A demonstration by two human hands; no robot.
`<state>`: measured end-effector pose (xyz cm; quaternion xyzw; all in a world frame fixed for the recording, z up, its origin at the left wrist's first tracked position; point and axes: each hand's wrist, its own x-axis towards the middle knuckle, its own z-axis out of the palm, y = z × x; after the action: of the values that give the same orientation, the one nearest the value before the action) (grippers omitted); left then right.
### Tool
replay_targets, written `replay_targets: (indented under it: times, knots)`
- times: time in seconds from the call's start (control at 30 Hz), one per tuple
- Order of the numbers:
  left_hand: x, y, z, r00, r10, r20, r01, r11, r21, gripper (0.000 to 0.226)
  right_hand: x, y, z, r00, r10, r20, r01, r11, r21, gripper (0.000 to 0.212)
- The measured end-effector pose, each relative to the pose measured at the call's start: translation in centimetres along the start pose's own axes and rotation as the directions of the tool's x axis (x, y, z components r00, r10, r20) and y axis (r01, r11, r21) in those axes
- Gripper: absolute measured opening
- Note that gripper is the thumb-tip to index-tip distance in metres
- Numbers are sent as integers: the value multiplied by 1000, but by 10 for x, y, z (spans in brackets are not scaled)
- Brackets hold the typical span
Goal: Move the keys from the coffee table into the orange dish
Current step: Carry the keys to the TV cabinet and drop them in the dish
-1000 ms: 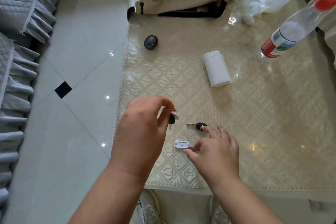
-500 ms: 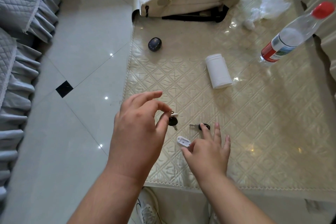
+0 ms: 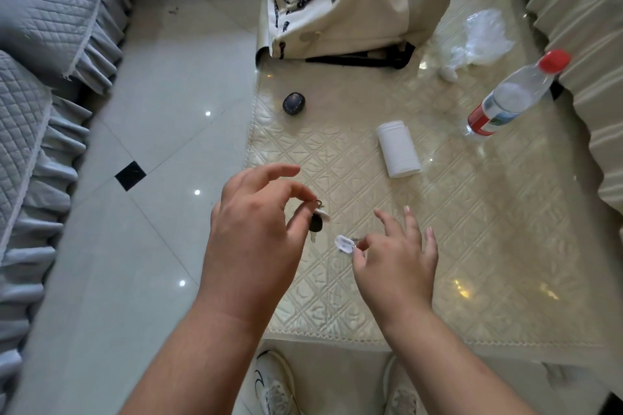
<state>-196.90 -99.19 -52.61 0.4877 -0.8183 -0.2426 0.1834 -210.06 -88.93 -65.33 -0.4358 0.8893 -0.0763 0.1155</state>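
My left hand [image 3: 256, 229] pinches a key ring between thumb and forefinger; a black-headed key [image 3: 316, 223] with a small white tag dangles from it above the coffee table [image 3: 505, 246]. My right hand [image 3: 397, 253] pinches a second key by its ring, and its white tag [image 3: 344, 243] sticks out to the left; that key's black head is hidden behind the fingers. Both hands hover over the table's near left part. No orange dish is in view.
A white cylindrical container [image 3: 398, 149] lies on its side mid-table. A small dark oval case [image 3: 294, 103] sits near the left edge. A cream bag [image 3: 354, 0], crumpled clear plastic [image 3: 478, 40] and a red-capped water bottle [image 3: 515, 94] stand farther back. Grey sofas flank the left.
My right hand has closed on the second key's tag and lifted it off the table. My left hand stays raised with its key.
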Motion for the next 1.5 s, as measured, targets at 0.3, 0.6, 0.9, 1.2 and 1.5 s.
replay_targets:
  times: [0.3,0.6,0.9,1.2,1.5]
  knots:
    - [5,129,-153,989,145,-42,-145,989,-7,5,-7,-49,-258,977,-175,-124,192,971,144,10]
    - [-38,282,-329,949,281,-143,-282,959,13,7,-85,-58,-532,907,-305,-291,380,890,252,9]
    - [-54,325,-408,921,375,-105,-375,927,28,7,-137,-52,-624,879,-312,-360,429,846,315,3]
    - [-45,299,-431,854,520,-6,-519,851,-78,6,-187,-76,-617,911,-109,-399,254,909,331,5]
    - [-53,285,-411,712,681,173,-641,730,-236,5,-247,-90,-583,887,148,-436,23,931,364,6]
